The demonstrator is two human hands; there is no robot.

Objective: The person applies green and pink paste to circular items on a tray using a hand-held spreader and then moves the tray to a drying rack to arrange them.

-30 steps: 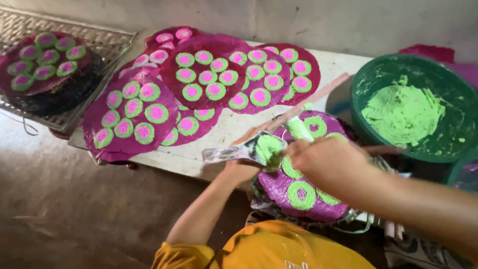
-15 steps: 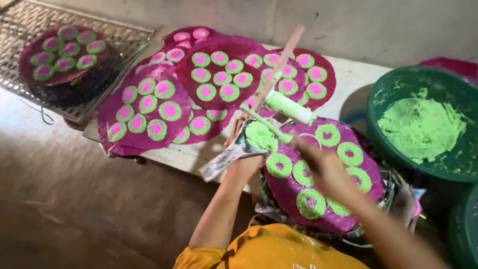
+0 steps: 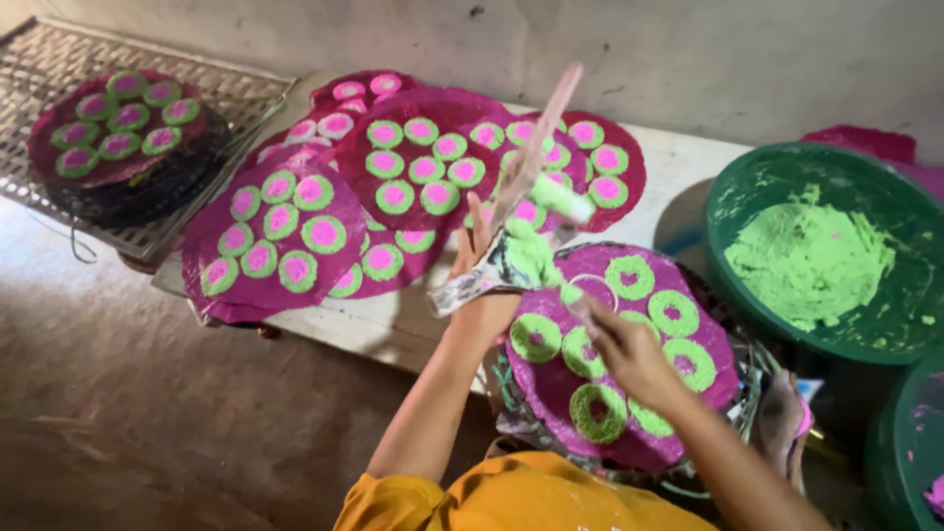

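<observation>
Head cam is looking down on a low white slab (image 3: 678,167), everything placed rel. to that. Far left of the slab, a wire rack (image 3: 59,211) is carrying a dark stack topped w/ a magenta disc (image 3: 108,133) dotted w/ green-and-pink rounds. On the slab's left and middle, several more finished discs (image 3: 285,236) are lying overlapped, each w/ pink-centred green rounds. At the slab's near edge the left hand (image 3: 482,285) is closing around a flat pale paddle (image 3: 531,162), smeared w/ green paste and tilting up over the slab; grip is firm, fingers wrapped on the lower end. Just right of it, in front of the slab, the working disc (image 3: 629,364) is sitting on a stand, carrying green rings w/ open magenta centres. The right hand (image 3: 629,349) is hovering over it, fingertips pinching what looks like a thin round ring cutter (image 3: 590,295), though it's blurred. Right of the slab, a green basin (image 3: 733,197) is holding green paste (image 3: 806,261); a second green tub (image 3: 905,442) is peeking in at the frame's right edge. Judging from this: keeping the paddle close over the disc, pressing each ring down flat, spacing rings evenly w/o touching, and lifting straight up should be giving clean edges.
</observation>
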